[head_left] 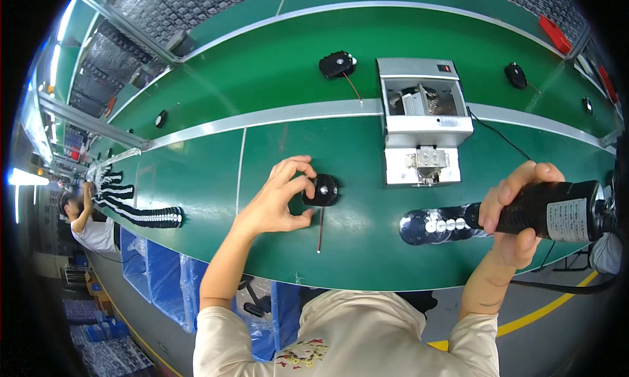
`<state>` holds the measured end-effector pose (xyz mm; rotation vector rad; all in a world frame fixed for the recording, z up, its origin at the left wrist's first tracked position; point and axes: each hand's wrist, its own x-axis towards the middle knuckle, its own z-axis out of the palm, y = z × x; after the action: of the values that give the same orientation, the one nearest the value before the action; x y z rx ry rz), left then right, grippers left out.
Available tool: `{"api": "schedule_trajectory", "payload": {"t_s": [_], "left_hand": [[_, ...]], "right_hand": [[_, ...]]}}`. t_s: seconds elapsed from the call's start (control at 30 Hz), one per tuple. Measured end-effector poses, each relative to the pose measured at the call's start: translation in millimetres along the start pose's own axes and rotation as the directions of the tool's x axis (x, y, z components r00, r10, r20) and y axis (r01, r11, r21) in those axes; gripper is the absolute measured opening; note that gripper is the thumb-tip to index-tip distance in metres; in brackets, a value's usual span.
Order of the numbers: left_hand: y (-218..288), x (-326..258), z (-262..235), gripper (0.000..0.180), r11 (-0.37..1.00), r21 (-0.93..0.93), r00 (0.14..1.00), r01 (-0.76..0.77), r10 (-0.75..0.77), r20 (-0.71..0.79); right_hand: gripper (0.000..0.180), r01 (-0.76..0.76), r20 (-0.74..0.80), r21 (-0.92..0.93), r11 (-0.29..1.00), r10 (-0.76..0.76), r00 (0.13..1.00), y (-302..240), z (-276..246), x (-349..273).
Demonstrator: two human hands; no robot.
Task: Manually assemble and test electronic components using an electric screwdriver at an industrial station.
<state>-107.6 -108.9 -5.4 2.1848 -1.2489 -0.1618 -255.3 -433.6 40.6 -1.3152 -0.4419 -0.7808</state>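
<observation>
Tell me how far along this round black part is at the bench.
Done: hard to tell; two similar black parts lie on the far belt. In hand: the left hand steadies a round black part on the green table, and the right hand grips a black power driver. Left: the driver is not yet on the part.

Operator wears a cream short-sleeved t-shirt (341, 331). Sleeves end above the elbow on both sides, forearms bare. Small floral print on the chest near the bottom edge: reddish flowers with pale yellow and dark bits. Left hand (278, 203) is bare, no glove, ring or watch visible. Right hand (517, 213) is bare too. Thin dark mark, maybe a tattoo or a pen line, on the right forearm near the sleeve; too small to tell which.
</observation>
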Motion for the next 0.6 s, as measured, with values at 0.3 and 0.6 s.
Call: {"api": "schedule_trajectory", "payload": {"t_s": [0.3, 0.6], "left_hand": [[56, 28, 82, 0.022, 0.934, -0.231, 0.961, -0.272, 0.274, -0.024], [75, 38, 117, 0.028, 0.926, -0.227, 0.953, -0.301, 0.3, -0.037]], "right_hand": [[0.07, -0.101, -0.083, 0.037, 0.994, 0.104, 0.991, -7, -4, 3], [0.067, -0.097, 0.022, 0.025, 0.995, 0.097, 0.995, 0, -7, 2]]}}
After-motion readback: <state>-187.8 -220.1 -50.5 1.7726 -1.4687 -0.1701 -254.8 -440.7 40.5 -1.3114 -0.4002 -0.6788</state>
